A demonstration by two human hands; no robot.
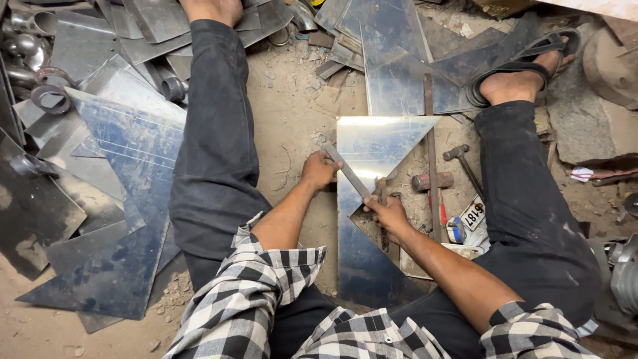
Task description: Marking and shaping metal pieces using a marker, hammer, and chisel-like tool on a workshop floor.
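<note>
A flat steel ruler (347,171), narrow and grey, lies slantwise across a shiny metal sheet (372,143) on the dirt floor between the person's spread legs. The sheet is smooth and mirror-bright, dusted in places, with a straight top edge and a diagonal cut on its right side that leaves a triangular gap.

The left hand (319,171) presses down on the ruler's upper end, fingers curled over it and the wrist bent, with the forearm reaching in from the lower left. The right hand (389,214) sits at the ruler's lower end, closed in a fist around a thin dark marking tool (383,219) held roughly upright with its tip on the sheet. The right forearm comes in from the lower right. Both sleeves are black-and-white checked cloth, rolled up.

Just right of the sheet a long rusty flat bar (432,159) lies nearly upright in the view. A hammer (463,163) with a dark handle lies just beyond it, and a short reddish cylinder (432,181) rests against the bar.

The legs wear dark trousers, smudged with dust. The right foot (522,73) wears a black sandal. To the left lies a heap of dull, scratched metal offcuts (113,179) in triangular and angular shapes, with pipe pieces (26,40) at the far upper left. The floor (292,100) is sandy and gritty.
</note>
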